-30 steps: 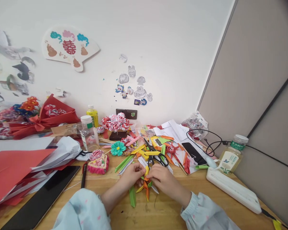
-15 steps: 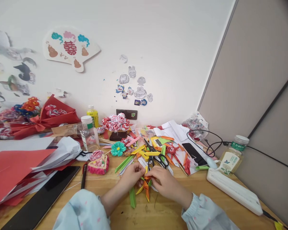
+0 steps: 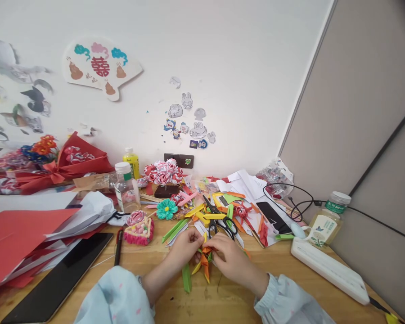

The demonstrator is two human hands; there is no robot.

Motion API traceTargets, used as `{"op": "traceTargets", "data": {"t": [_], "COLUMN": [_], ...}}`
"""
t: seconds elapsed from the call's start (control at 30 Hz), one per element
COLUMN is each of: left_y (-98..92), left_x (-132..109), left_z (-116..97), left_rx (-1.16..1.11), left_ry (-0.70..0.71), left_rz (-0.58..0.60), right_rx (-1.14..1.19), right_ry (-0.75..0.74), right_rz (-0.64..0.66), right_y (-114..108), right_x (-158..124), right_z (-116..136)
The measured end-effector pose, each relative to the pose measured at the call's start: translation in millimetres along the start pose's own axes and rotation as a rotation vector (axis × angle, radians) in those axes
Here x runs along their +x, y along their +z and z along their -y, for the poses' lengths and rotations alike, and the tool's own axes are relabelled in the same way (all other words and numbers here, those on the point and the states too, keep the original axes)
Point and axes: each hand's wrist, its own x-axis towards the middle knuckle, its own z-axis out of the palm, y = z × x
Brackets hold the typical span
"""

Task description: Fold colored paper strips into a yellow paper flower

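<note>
Near the front middle of the table, my left hand (image 3: 186,248) and my right hand (image 3: 232,255) meet with fingers pinched around a folded paper flower (image 3: 205,264). Its orange, yellow and green pointed pieces hang below my fingertips; the spot where the fingers grip is partly hidden. A green folded paper strip (image 3: 186,278) lies just under my left hand. Behind my hands are black-handled scissors (image 3: 230,225), resting on a heap of yellow, green and orange folded paper strips (image 3: 178,230). A thin thread-like line runs on the table below my right hand.
At left lie a black tablet (image 3: 64,274), a pen (image 3: 119,246), red paper (image 3: 23,243) and a pink heart-shaped box (image 3: 139,231). To the right are a phone (image 3: 273,217), a white power strip (image 3: 329,269) and a drink bottle (image 3: 327,220). A teal flower (image 3: 166,209) sits behind.
Both hands stay at the paper flower with only slight finger movement. An orange piece now shows just beyond my right hand. The view has shifted very slightly.
</note>
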Motion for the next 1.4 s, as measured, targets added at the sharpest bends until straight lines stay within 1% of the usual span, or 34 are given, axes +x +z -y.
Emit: {"op": "traceTargets", "data": {"t": [0.23,0.3,0.37,0.47,0.53,0.6,0.83,0.93,1.0,1.13,1.33,1.4], "left_y": [1.0,1.0,0.7,0.2,0.3,1.1,2.7,2.1,1.7,1.7,3.0,3.1], "left_x": [-1,-1,0,0,0,0,0,-1,-1,-2,-2,-1], "left_z": [-1,-1,0,1,1,2,0,-1,-1,-1,1,2], "left_rx": [0.001,0.004,0.006,0.009,0.009,0.01,0.027,0.033,0.034,0.03,0.031,0.03], "left_ry": [0.006,0.008,0.014,0.025,0.026,0.028,0.06,0.061,0.06,0.066,0.049,0.04], "left_rz": [-0.005,-0.01,-0.02,-0.032,-0.029,-0.029,-0.079,-0.084,-0.077,-0.077,-0.07,-0.06], "right_rx": [-0.026,-0.021,0.003,0.019,0.029,0.052,0.081,0.082,0.087,0.095,0.12,0.121], "right_ry": [-0.122,-0.129,-0.076,0.093,0.159,0.149,-0.034,-0.07,-0.027,0.115,0.065,0.08], "right_rz": [-0.009,-0.002,0.0,-0.03,-0.046,-0.047,-0.087,-0.078,-0.065,-0.052,-0.035,-0.039], "right_y": [2,3,4,7,9,10,7,8,9,11,10,10], "right_x": [-2,-1,-1,0,0,0,0,-1,-1,-2,0,1], "right_z": [0,-1,-2,-4,-4,-4,1,0,-2,-4,-2,-2]}}
